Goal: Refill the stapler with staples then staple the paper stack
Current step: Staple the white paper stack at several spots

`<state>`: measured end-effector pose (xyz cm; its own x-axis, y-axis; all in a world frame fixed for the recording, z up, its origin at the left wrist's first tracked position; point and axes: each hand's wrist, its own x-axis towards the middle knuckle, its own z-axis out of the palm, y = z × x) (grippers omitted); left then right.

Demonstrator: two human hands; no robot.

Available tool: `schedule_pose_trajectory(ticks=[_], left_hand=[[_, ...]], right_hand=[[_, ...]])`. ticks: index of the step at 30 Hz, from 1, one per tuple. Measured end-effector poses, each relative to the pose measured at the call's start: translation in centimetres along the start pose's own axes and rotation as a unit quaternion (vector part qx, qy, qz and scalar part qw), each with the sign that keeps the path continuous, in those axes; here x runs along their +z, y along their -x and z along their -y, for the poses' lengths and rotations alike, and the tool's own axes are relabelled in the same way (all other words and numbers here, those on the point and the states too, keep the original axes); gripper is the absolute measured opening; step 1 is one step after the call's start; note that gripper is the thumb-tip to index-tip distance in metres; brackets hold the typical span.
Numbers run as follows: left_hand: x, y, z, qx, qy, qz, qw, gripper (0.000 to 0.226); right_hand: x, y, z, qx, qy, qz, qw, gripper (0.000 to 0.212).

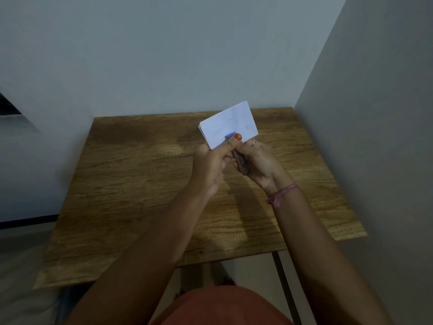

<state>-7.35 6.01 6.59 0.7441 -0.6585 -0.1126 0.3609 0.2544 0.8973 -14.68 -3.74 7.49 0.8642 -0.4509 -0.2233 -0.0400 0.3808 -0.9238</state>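
Paper [228,124] held above worktop [140,184]. L hand [212,161] pinches its near edge, thumb by blue stapler [237,153]; R hand [256,164] grips stapler. Stapling step, I'd judge: keep sheets squared, seat edge fully, squeeze firmly w/ thumb clear.

We see little of the stapler [239,158] between our hands, paper [228,125] marks too small to read

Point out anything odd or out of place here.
Nothing is spilled or damaged. The paper stack is held tilted above the table, not lying on it, with the left hand and right hand gripping the stapler at its near edge.
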Motion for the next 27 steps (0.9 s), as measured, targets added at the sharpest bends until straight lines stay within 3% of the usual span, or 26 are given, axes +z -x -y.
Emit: schedule_pose_trajectory(ticks=[5, 9, 13, 17, 22, 27], left_hand=[[-0.7, -0.4, -1.7, -0.056, 0.02, 0.064, 0.996, 0.029], [-1.7, -0.9, -2.7, -0.077, 0.025, 0.016, 0.997, 0.033], [-3.0, -1.4, -2.7, -0.034, -0.049, -0.052, 0.997, 0.016], [-3.7, -1.9, -2.3, -0.012, -0.096, -0.075, 0.992, 0.022], [-4.7, -2.1, -1.7, -0.008, -0.067, -0.095, 0.993, 0.017], [-6.2, -2.4, -1.1, -0.019, -0.025, -0.151, 0.988, 0.019]], right_hand=[[-0.1, 0.2, 0.6, -0.005, 0.008, 0.002, 1.0, 0.022], [-0.7, 0.4, 1.0, 0.002, 0.039, -0.009, 0.999, 0.005], [-1.1, 0.4, 1.1, 0.017, 0.049, -0.014, 0.999, 0.004], [-1.8, 0.0, 0.8, 0.052, 0.027, 0.001, 0.998, 0.015], [-3.4, -0.9, 0.0, 0.102, 0.012, -0.014, 0.995, 0.034], [-5.1, -2.1, -1.8, 0.082, 0.001, -0.077, 0.994, 0.017]])
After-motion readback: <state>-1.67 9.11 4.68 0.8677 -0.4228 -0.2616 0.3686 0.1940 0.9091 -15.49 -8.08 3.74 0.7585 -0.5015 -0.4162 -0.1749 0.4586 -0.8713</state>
